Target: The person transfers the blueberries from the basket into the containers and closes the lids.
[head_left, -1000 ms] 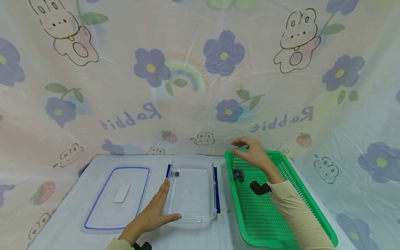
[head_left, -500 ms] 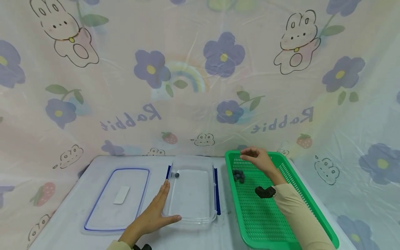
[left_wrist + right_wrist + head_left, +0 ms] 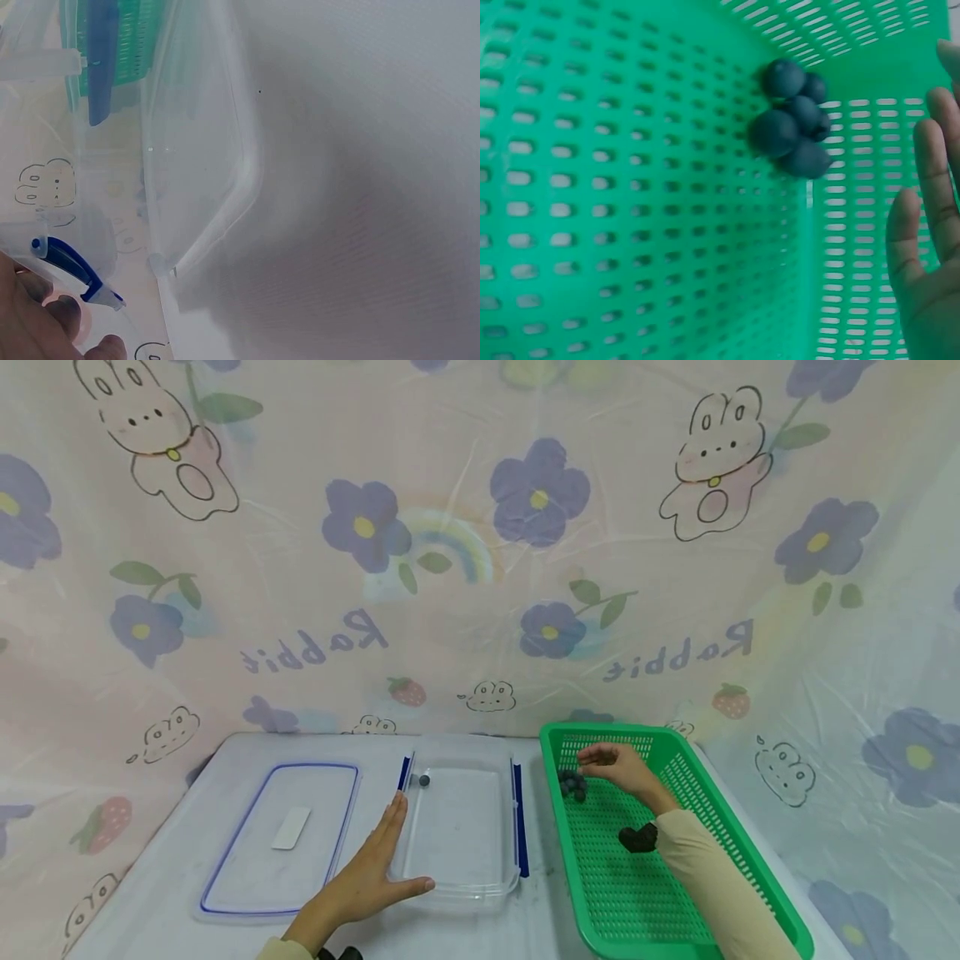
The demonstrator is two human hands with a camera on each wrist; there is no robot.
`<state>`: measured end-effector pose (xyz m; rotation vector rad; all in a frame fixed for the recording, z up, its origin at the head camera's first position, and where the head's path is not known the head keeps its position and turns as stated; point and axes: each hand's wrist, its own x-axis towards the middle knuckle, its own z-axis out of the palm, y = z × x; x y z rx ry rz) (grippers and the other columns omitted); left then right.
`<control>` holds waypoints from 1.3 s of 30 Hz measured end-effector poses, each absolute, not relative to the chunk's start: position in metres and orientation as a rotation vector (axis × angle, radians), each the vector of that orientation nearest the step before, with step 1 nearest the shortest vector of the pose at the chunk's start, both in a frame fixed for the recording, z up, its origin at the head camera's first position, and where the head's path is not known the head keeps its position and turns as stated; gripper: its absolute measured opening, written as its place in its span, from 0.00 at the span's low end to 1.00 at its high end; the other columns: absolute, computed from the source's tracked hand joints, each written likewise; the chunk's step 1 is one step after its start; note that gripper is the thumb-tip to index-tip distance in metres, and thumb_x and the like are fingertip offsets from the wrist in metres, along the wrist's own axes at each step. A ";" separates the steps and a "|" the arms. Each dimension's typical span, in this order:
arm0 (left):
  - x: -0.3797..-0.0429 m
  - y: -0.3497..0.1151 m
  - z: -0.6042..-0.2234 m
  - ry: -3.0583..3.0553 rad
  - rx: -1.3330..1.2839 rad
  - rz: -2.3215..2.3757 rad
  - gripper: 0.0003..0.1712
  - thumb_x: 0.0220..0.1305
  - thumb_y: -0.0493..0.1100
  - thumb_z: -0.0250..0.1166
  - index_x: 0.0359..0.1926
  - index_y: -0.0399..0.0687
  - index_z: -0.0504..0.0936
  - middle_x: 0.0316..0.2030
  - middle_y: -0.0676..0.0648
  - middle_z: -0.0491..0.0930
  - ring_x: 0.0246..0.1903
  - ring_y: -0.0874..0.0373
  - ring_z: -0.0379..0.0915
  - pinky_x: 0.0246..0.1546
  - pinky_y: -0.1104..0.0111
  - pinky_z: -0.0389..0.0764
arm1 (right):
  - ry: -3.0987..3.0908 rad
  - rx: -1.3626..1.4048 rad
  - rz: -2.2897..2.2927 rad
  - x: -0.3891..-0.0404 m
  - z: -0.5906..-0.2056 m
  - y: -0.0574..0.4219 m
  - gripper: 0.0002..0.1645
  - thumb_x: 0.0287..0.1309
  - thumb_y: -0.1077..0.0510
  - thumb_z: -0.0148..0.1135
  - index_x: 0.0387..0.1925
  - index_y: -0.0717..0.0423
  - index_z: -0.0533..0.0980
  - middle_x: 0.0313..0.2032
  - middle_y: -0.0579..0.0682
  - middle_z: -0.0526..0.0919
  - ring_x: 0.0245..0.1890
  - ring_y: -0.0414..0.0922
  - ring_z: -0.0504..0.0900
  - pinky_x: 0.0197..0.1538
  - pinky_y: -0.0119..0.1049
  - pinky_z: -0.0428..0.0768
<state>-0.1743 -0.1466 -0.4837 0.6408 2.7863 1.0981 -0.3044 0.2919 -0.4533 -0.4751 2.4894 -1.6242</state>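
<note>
In the head view my left hand [image 3: 366,875] lies with straight fingers along the left side of a clear plastic container [image 3: 459,887]. One blueberry [image 3: 424,781] sits in that container near its far left corner. Over the far left part of a green plastic basket [image 3: 630,881] hovers my right hand [image 3: 617,770], with fingers extended and nothing held. Several blueberries [image 3: 775,133] cluster in a corner of the basket, just beside the right fingertips in the right wrist view. Some left fingers [image 3: 66,316] show near a blue latch [image 3: 71,266] in the left wrist view.
A clear lid with a blue seal [image 3: 247,877] and a white label [image 3: 292,828] lies flat on the white table [image 3: 525,927], left of the container. Blue latches [image 3: 521,818] stick out at the container's sides. A printed curtain [image 3: 450,610] hangs behind the table.
My right hand has moved from above the basket's far left rim down into the basket, towards the blueberries. The left hand stays against the container.
</note>
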 end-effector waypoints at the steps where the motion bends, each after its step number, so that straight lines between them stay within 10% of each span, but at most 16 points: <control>1: -0.174 -0.147 -0.483 2.788 0.646 1.098 0.67 0.55 0.65 0.68 0.76 0.46 0.31 0.75 0.42 0.29 0.73 0.41 0.30 0.65 0.40 0.47 | 2.487 -0.469 -1.621 -0.304 -0.455 0.292 0.24 0.59 0.61 0.68 0.52 0.73 0.74 0.48 0.68 0.79 0.45 0.52 0.81 0.54 0.61 0.72; 39: -0.173 -0.148 -0.484 2.773 0.647 1.127 0.68 0.54 0.65 0.69 0.76 0.44 0.32 0.75 0.42 0.29 0.72 0.40 0.29 0.65 0.39 0.43 | 2.629 -0.489 -1.489 -0.297 -0.500 0.301 0.14 0.55 0.65 0.69 0.42 0.68 0.80 0.38 0.59 0.84 0.39 0.53 0.82 0.40 0.40 0.81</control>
